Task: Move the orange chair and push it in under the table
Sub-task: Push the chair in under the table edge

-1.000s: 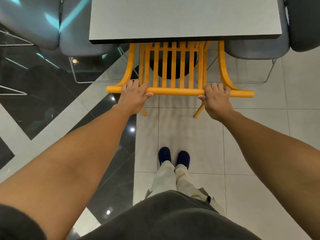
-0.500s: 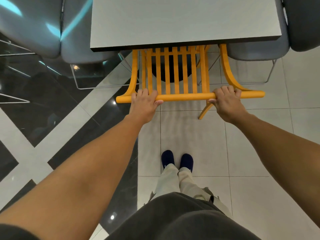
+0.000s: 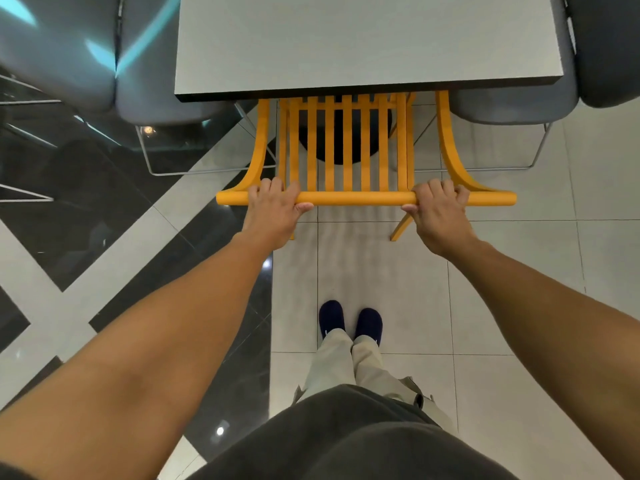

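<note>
My fingers (image 3: pixel 273 183) curl over the round top rail of the orange slatted wooden chair (image 3: pixel 346 199), left hand (image 3: pixel 273 211) and right hand (image 3: pixel 438 213) both clamped. Its seat sits under the grey rectangular counter (image 3: pixel 363 43). It seems rigid and light; the rail suits gripping.

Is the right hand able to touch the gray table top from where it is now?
Probably yes. The right hand grips the orange chair's top rail, and the gray table edge sits just beyond the slats. Nothing lies between, but the hand would have to let go and stretch forward.
</note>
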Tool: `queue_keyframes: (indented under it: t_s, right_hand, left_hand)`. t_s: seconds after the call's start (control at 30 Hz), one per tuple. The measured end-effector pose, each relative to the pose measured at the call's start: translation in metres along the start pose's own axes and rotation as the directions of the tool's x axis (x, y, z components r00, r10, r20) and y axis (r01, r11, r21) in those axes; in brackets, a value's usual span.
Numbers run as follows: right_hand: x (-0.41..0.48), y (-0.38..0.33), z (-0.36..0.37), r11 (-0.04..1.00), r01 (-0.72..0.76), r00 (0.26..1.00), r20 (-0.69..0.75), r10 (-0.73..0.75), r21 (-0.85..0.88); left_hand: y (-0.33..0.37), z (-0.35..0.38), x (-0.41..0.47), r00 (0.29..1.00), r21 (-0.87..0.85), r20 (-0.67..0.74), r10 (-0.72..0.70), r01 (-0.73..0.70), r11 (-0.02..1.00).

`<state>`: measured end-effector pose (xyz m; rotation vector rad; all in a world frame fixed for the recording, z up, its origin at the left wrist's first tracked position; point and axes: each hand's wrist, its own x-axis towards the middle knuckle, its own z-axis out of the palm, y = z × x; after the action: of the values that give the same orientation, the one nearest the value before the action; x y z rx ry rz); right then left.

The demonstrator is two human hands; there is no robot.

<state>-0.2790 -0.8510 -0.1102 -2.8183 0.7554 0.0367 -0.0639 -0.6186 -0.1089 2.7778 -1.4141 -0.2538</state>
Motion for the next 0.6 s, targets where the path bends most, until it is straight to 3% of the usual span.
queue_keyframes:
  t_s: [0.6]
  right_hand:
    - [-0.0043,0.0036,-0.0032,0.998,-0.001,0.998,0.066,0.005,-0.058]
  left_hand:
    - [0.0092,0.0009,-0.0044,0.999,0.014,0.041,-0.019,0.019,1.000]
